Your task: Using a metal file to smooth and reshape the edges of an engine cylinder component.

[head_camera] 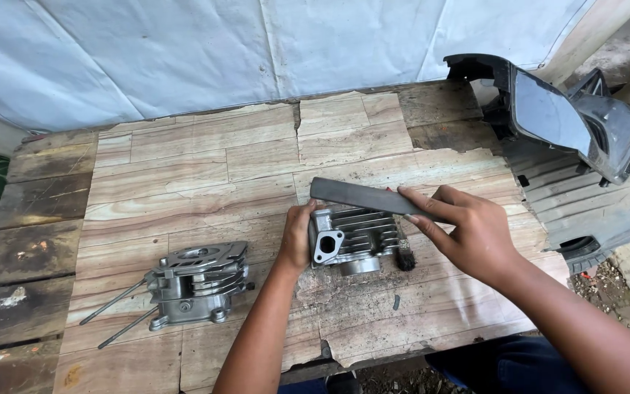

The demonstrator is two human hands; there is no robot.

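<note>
We count two finned engine parts: our left hand (298,237) grips one cylinder (351,237), right hand (468,230) pinches a flat file (370,197) just above it, other part (195,284) sits well left.

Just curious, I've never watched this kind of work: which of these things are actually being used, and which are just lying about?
In use:
finned engine cylinder, steadied by left hand
flat dark bar, held by right hand

Lying about:
second engine part with long studs
black plastic panels
small black piece

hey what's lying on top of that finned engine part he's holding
A flat dark bar rests across the finned cylinder, held by the right hand. The cylinder's top face beneath it is hidden.
</note>
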